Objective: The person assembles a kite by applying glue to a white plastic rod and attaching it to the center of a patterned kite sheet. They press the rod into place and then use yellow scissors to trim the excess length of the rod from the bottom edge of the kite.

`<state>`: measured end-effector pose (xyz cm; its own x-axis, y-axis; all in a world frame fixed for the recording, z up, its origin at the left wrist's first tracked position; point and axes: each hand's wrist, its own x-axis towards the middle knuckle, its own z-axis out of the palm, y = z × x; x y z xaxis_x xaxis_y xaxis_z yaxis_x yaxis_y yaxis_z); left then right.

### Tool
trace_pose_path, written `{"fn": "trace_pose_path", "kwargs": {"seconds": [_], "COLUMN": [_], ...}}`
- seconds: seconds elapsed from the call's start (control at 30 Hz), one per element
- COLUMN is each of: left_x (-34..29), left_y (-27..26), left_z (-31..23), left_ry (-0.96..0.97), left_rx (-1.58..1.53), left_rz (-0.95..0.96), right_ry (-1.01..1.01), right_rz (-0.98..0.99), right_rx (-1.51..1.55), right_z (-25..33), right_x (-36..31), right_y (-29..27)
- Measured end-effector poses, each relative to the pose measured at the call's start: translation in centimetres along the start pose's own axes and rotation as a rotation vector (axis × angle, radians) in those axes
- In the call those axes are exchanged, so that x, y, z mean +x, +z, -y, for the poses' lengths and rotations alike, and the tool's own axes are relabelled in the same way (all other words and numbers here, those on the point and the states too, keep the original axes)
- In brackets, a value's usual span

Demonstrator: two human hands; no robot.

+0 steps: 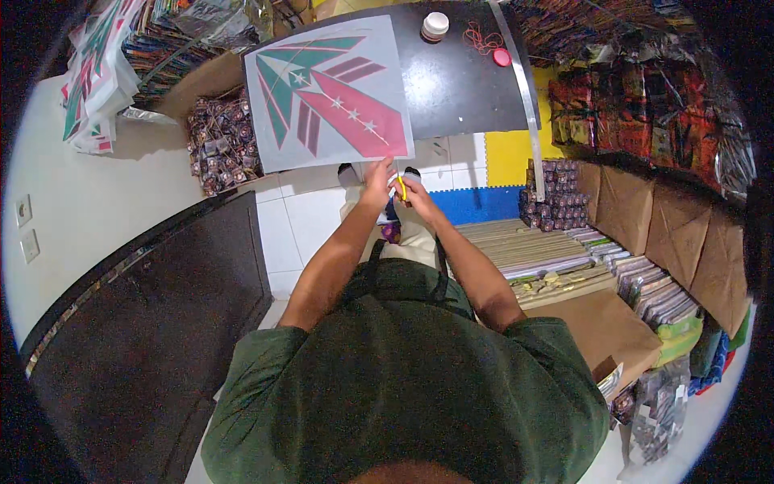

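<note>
A square paper kite point(339, 101) with a green, red and maroon pattern and white stars lies on the black table point(459, 89). Its near corner reaches the table's front edge, just beyond my hands. My left hand point(378, 179) is closed at that edge, fingertips pinched together; what they hold is too small to make out. Close beside it, my right hand point(415, 196) grips yellow-handled scissors point(402, 189), with the narrow tip pointing toward the table edge. My fingers partly hide the handles.
A white-lidded jar point(435, 27), tangled red thread point(481, 37) and a red round cap point(501, 57) are on the table. A box of wrapped spools point(219, 145) stands left. Stacked paper bundles point(516, 250) and piled small packs point(556, 194) lie right. A dark panel point(161, 323) is lower left.
</note>
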<state>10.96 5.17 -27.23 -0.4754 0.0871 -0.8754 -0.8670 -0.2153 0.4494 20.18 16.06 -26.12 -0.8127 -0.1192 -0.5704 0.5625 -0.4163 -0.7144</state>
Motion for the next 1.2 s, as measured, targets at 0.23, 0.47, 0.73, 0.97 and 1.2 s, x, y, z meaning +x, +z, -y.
{"fn": "trace_pose_path", "kwargs": {"seconds": [0.23, 0.47, 0.73, 0.97, 1.2], "left_x": [-0.6, -1.0, -0.7, -0.2, -1.5], "left_y": [0.2, 0.1, -0.5, 0.1, 0.6], "left_z": [0.0, -0.5, 0.5, 0.3, -0.5], "left_ry": [0.043, -0.044, 0.112, 0.021, 0.041], "left_rx": [-0.018, 0.063, 0.123, -0.030, -0.046], "left_rz": [0.027, 0.017, 0.057, 0.055, 0.046], "right_ry": [-0.046, -0.031, -0.031, 0.001, 0.025], "right_rz": [-0.033, -0.058, -0.056, -0.047, -0.064], "right_rx": [-0.104, -0.077, -0.056, -0.122, -0.153], "right_z": [1.5, 0.9, 0.6, 1.3, 1.2], "right_x": [0.2, 0.7, 1.0, 0.8, 1.0], "right_y": [1.0, 0.6, 0.3, 0.4, 0.2]}}
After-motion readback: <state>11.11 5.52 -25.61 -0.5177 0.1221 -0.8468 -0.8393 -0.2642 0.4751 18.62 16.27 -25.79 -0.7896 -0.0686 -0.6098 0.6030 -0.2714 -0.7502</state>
